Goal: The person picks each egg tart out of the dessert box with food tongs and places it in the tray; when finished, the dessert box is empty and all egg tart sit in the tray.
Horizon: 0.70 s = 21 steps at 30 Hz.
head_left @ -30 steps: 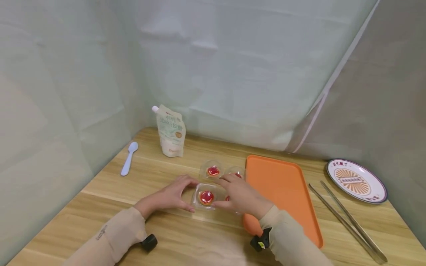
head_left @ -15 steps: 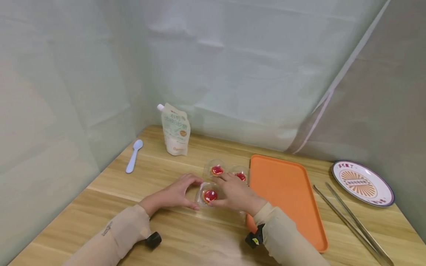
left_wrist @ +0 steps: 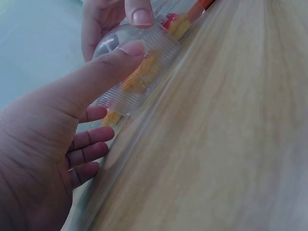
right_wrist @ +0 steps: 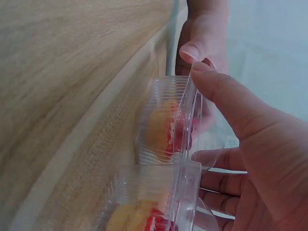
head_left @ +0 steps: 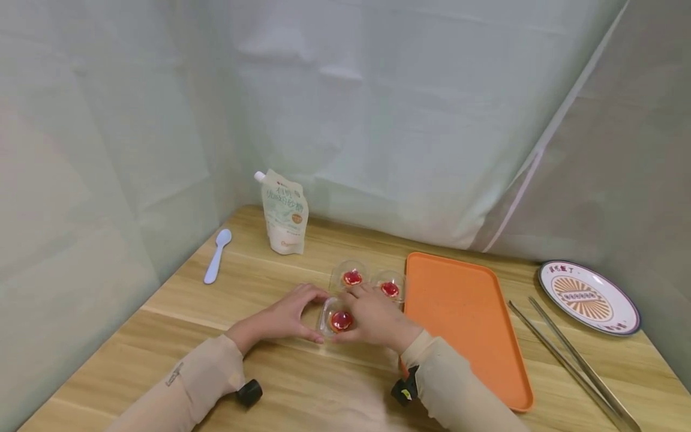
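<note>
A clear plastic clamshell box with domed compartments lies on the table. Three small tarts with red tops show through it: one near the left hand and two at the back. My left hand is at its left side, thumb and fingers spread apart around the front left corner and loosely bent. My right hand lies across the domes and hides the right front part. In the right wrist view, its thumb presses the lid's corner edge while its fingers bend behind the domes.
An orange tray lies right of the box. Farther right are long metal tongs and a patterned white plate. A capped pouch stands at the back left, with a pale blue spoon beside it.
My right hand has slid left across the box, its thumb closer to the front left corner. The back right tart now shows fully. My left hand stays at the box's left side.
</note>
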Tool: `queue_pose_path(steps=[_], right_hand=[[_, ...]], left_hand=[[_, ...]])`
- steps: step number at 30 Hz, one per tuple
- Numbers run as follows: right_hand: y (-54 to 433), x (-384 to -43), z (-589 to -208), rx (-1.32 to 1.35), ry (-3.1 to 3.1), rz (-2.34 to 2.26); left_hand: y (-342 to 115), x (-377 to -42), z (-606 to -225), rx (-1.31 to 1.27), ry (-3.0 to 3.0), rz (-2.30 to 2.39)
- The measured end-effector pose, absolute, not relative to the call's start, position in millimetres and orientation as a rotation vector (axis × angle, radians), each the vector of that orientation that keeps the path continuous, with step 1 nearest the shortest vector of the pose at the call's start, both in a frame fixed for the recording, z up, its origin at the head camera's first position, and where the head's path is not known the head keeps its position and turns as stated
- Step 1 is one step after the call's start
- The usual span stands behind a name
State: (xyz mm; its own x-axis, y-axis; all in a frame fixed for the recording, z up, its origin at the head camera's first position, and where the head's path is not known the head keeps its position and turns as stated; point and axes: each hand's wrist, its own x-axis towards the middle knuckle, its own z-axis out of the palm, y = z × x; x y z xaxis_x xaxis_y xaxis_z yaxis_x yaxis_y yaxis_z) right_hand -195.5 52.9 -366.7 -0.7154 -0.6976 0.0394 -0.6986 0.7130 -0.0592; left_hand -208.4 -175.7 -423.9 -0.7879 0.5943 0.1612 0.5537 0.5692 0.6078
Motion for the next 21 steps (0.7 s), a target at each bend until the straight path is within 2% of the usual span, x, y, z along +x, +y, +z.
queue_pose_path(steps=[21], right_hand=[[51.7,-194.4,-367.2,1.189,-2.822,-0.024]], left_hand=[[-175.2,-207.8,-423.9,1.022,2.729,1.057]])
